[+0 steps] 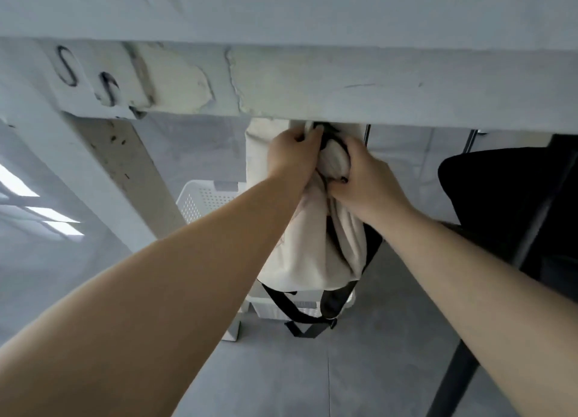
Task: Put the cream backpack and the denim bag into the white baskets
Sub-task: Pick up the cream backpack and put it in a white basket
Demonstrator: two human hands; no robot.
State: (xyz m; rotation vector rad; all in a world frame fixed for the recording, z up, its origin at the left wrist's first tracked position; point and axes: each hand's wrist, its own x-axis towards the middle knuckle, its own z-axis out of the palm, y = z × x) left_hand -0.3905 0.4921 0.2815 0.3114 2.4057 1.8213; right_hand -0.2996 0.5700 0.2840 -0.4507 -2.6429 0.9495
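Note:
The cream backpack (316, 247) hangs in the middle of the view, just under a pale beam, with its black straps (300, 313) dangling below. My left hand (291, 153) grips the top of the backpack from the left. My right hand (362, 175) is closed on the bunched cream fabric and black top loop from the right. A white perforated basket (203, 197) stands behind my left forearm. Another white basket (281, 308) sits directly below the backpack, mostly hidden by it. The denim bag is not in view.
A wide pale beam (312, 84) crosses the top, with two S-hooks (67, 67) at its left end. A slanted white post (125, 178) runs down at left. A black garment (506, 197) hangs on a black rack at right. Grey floor (375, 369) lies below.

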